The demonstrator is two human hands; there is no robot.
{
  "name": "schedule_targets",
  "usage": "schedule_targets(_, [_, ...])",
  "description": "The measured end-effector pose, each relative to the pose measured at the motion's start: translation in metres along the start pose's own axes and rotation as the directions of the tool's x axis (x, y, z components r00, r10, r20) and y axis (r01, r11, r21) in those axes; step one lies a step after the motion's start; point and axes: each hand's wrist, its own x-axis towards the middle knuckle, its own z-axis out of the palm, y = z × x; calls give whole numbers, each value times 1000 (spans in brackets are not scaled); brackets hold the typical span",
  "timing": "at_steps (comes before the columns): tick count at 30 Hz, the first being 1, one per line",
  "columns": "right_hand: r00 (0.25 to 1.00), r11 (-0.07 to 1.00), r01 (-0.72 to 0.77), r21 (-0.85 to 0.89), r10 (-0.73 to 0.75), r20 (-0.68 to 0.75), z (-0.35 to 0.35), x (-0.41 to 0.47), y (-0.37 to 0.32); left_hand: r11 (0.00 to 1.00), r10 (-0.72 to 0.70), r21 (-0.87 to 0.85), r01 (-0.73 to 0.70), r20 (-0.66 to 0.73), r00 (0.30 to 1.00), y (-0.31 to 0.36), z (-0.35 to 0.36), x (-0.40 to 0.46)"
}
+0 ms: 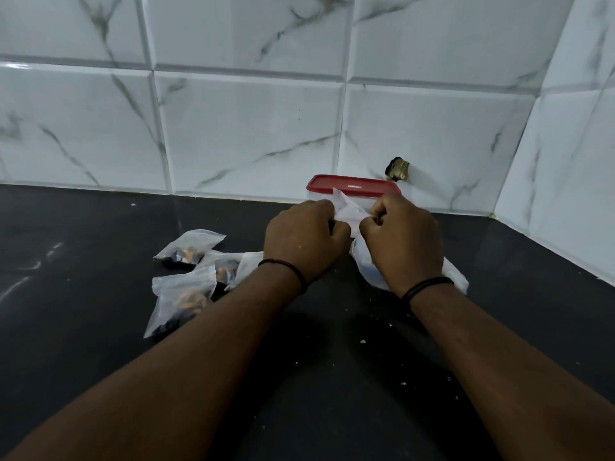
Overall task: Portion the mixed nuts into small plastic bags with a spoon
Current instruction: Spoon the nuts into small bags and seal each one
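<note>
Against marble-look tiles, above the black counter [100,377], the left hand [304,242] and right hand [401,239] both pinch a small plastic bag [346,209] by its mouth edges, the best hold for film that looks light, limp and slippery.

Small clear bag [346,209] held upright, filled bags [186,274] lying left.

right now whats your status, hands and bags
Left hand and right hand both pinching one small empty bag. Filled bags piled left on counter. Red-lidded container shut behind; no spoon in sight.
</note>
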Motion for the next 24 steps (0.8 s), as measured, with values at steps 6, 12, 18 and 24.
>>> schedule_targets(6, [998, 991, -54, 122, 51, 25, 3, 2, 6, 953, 139, -260, -156, -83, 987, -12, 5, -5])
schedule_targets(12, [995, 944, -27, 328, -7, 102, 2, 3, 1, 925, 317, -215, -313, -17, 948, -19, 8, 0])
schedule_targets(18, [987, 939, 20, 344, -73, 144, 4, -2, -2, 929, 245, -261, -264, -104, 964, -21, 10, -2])
schedule_targets(24, [974, 926, 225, 304, -208, -88, 0, 1, -4, 948, 197, -232, -216, -101, 975, -24, 13, 1])
